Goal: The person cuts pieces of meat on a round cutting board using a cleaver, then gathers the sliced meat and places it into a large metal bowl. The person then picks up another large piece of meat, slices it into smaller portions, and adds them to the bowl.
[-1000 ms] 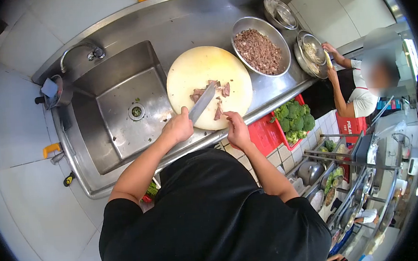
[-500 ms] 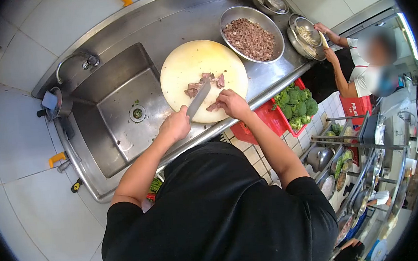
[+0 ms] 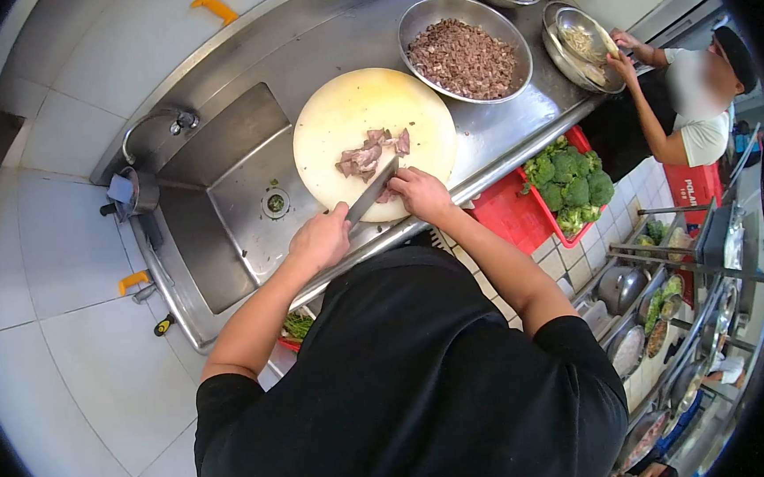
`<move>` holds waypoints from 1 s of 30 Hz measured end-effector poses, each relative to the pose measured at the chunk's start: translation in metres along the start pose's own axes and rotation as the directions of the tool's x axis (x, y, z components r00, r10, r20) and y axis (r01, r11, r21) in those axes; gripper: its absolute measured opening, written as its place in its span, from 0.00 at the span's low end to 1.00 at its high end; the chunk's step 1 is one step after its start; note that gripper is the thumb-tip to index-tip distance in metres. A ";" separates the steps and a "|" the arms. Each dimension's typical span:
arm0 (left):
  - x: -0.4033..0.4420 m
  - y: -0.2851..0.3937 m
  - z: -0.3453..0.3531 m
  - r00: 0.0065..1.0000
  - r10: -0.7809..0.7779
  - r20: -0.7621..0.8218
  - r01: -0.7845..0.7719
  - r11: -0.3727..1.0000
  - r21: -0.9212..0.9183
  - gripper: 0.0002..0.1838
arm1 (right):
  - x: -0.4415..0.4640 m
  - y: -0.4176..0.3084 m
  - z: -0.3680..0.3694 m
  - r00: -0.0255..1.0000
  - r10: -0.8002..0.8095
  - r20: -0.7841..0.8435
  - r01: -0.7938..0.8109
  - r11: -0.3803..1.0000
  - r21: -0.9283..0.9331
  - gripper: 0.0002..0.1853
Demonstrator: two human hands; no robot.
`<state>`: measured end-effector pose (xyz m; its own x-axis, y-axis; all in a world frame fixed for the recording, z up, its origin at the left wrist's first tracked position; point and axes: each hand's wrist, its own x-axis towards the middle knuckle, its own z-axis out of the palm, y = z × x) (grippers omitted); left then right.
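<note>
My left hand is closed round the handle of a knife, whose blade slants up and to the right over the round cutting board. Beside the blade, my right hand presses its fingertips on a piece of meat near the board's lower right. The fingers partly hide that piece. Several other cut meat pieces lie at the middle of the board, above the knife. A metal bowl of chopped meat stands just right of the board.
The metal sink is left of the board. Red crates, one with broccoli, sit below the counter edge. At the right, another person holds something pale over metal bowls. Racks with food pans stand lower right.
My right hand has moved up and left onto the board, bringing its meat piece against the blade. The view has shifted, and the other person's head has turned.
</note>
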<state>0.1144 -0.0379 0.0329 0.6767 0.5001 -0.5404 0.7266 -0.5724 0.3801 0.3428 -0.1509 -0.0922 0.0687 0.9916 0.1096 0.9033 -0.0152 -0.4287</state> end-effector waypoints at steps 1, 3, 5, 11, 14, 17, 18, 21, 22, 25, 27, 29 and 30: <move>-0.005 0.001 -0.004 1.000 -0.009 0.009 0.009 1.000 0.012 0.13 | 0.000 0.001 0.001 1.000 -0.003 -0.001 0.003 1.000 0.006 0.12; -0.016 0.006 -0.009 0.999 -0.024 0.027 0.023 0.999 0.030 0.13 | 0.000 0.004 0.004 1.000 -0.015 -0.012 0.015 1.000 0.015 0.12; -0.013 0.008 0.003 0.998 -0.053 0.029 0.052 0.998 0.032 0.13 | 0.000 0.008 0.009 0.999 -0.030 -0.035 0.031 0.999 0.023 0.11; 0.022 0.024 0.027 0.996 -0.085 -0.010 0.085 0.996 0.008 0.14 | -0.002 0.007 0.003 0.998 -0.019 -0.065 0.023 0.998 0.062 0.10; 0.005 0.027 0.012 0.996 -0.089 -0.015 0.089 0.996 0.016 0.14 | -0.003 0.010 0.010 0.995 -0.019 -0.099 0.027 0.997 0.076 0.09; -0.002 0.016 0.034 0.992 -0.117 -0.037 0.117 0.993 -0.020 0.14 | -0.005 0.008 0.007 0.992 -0.016 -0.125 0.027 0.996 0.086 0.09; 0.002 0.011 0.049 0.990 -0.128 -0.052 0.126 0.991 -0.042 0.14 | -0.006 0.008 0.008 0.992 -0.022 -0.127 0.032 0.996 0.079 0.09; 0.023 0.020 0.052 0.989 -0.111 -0.092 0.107 0.993 -0.050 0.14 | -0.005 0.012 0.010 0.988 -0.026 -0.152 0.037 0.997 0.074 0.07; 0.021 0.024 0.046 0.991 -0.094 -0.094 0.090 0.995 -0.047 0.14 | -0.007 0.012 0.012 0.987 -0.019 -0.162 0.033 0.995 0.089 0.06; -0.002 0.037 0.025 0.992 -0.100 -0.073 0.099 0.995 -0.009 0.15 | -0.008 0.013 0.011 0.983 -0.004 -0.183 0.027 0.992 0.127 0.05; -0.002 0.039 0.034 0.988 -0.133 -0.076 0.132 0.991 -0.017 0.14 | -0.009 0.014 0.009 0.983 0.000 -0.185 0.026 0.990 0.140 0.05; 0.009 0.036 0.064 0.978 -0.182 -0.098 0.178 0.983 -0.047 0.14 | -0.010 0.013 0.009 0.984 -0.014 -0.179 0.040 0.989 0.139 0.05; 0.015 0.038 0.058 0.981 -0.164 -0.106 0.160 0.986 -0.038 0.14 | -0.009 0.015 0.009 0.981 -0.024 -0.193 0.051 0.989 0.139 0.05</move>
<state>0.1448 -0.0899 -0.0043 0.5574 0.6528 -0.5129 0.8297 -0.4594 0.3171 0.3519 -0.1586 -0.1080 0.1279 0.9482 0.2908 0.8378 0.0536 -0.5434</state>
